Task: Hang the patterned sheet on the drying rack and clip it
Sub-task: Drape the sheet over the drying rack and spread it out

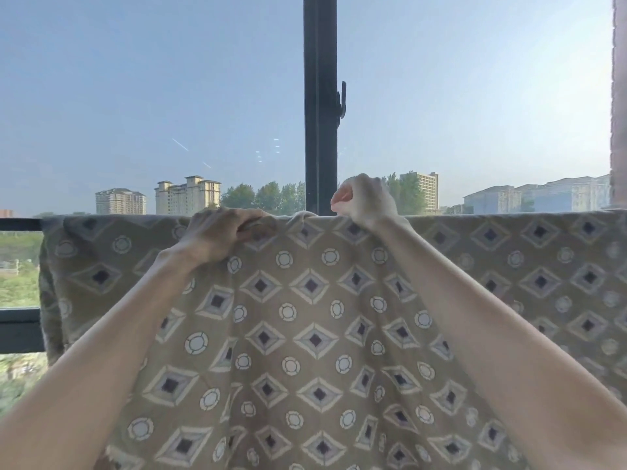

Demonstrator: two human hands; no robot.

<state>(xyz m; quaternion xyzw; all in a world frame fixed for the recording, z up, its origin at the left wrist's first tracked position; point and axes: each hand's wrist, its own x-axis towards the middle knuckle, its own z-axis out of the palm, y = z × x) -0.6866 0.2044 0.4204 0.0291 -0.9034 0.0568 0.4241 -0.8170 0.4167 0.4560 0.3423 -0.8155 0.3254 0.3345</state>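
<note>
The patterned sheet (305, 334), tan with white-edged diamonds and circles, hangs draped over a horizontal bar that it hides, filling the lower half of the view. My left hand (220, 232) grips a bunched fold at the sheet's top edge, just left of centre. My right hand (364, 200) is closed in a fist on the top edge, just right of the window post. No clip is visible in either hand.
A dark window post (320, 103) with a handle (342, 100) rises behind the sheet at centre. A dark railing (20, 320) shows at the left edge. A pinkish wall edge (619, 96) stands at far right. Buildings and trees lie outside the glass.
</note>
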